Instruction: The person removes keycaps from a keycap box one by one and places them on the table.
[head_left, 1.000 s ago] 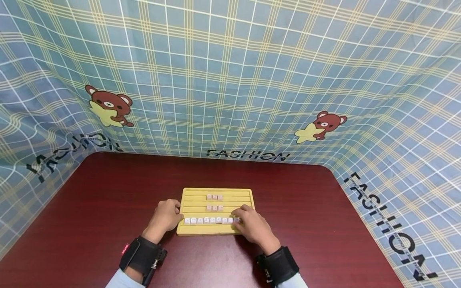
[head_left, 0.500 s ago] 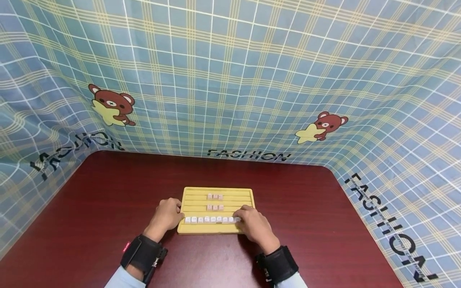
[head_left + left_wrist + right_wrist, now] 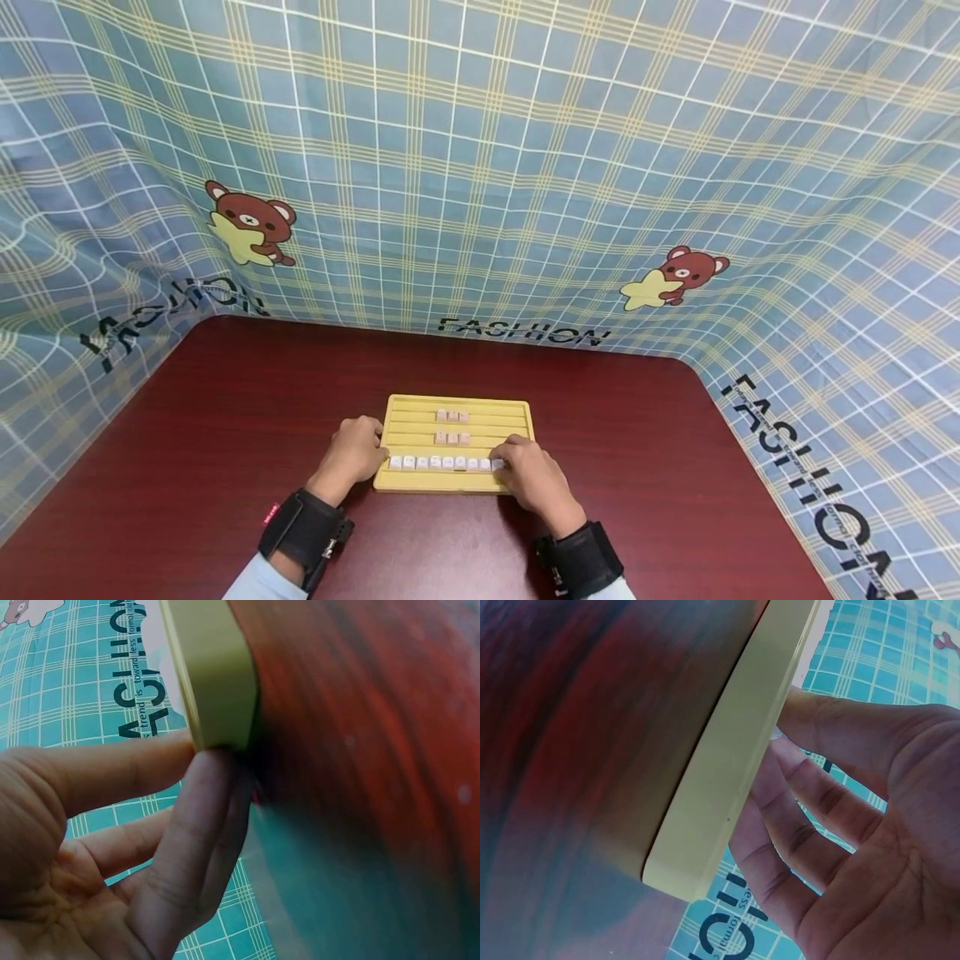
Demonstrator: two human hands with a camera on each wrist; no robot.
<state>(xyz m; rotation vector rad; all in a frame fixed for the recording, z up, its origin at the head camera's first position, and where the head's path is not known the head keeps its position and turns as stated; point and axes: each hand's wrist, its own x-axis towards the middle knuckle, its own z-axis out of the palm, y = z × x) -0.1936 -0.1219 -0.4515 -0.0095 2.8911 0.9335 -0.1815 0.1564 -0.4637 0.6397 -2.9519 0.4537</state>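
The work looks to be well advanced: in the yellow tray (image 3: 450, 481), which lies flat on the dark red tabletop (image 3: 622, 417), about nine white tiles (image 3: 436, 462) already stand in one straight row, side by side, from near the left end to near the right end. This row seems almost complete to me, but the hands are at both its ends, so I judge that the lining up of it is not yet finished; whether more tiles must come, I cannot tell. The left hand (image 3: 354, 452) grips the left edge of the tray between thumb and finger, with the thumb close to the first tile. The right hand (image 3: 530, 472) seems to pinch the end tile (image 3: 498, 464) at the right, though its fingers hide most of it. The tray also holds two shorter rows of pink tiles (image 3: 453, 437), three in each, near the middle of the grooves farther from the person, and no hand touches these; their marks are too small to read
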